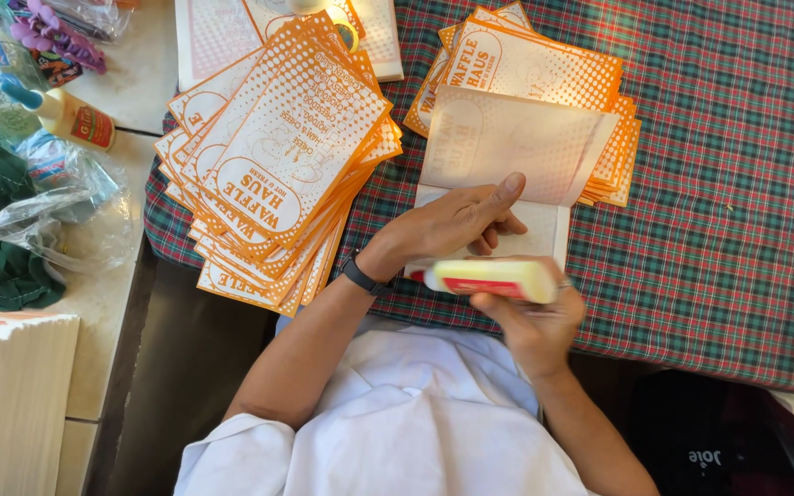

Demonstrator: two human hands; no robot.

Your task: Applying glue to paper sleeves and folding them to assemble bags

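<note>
Left hand (457,225) lies flat, pinning a thin, floppy paper sheet (507,147) to the plaid counter (719,184); right hand (535,317) is clamped round a light, squeezable glue bottle (489,278), best gripped mid-body

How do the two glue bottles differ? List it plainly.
The glue bottle in the right hand lies sideways, gripped in the right hand over the plaid cloth; the standing glue bottle rests untouched on the pale counter at far left. The held one has a red tip; the other a blue cap. Both are pale yellow with a red label.
</note>
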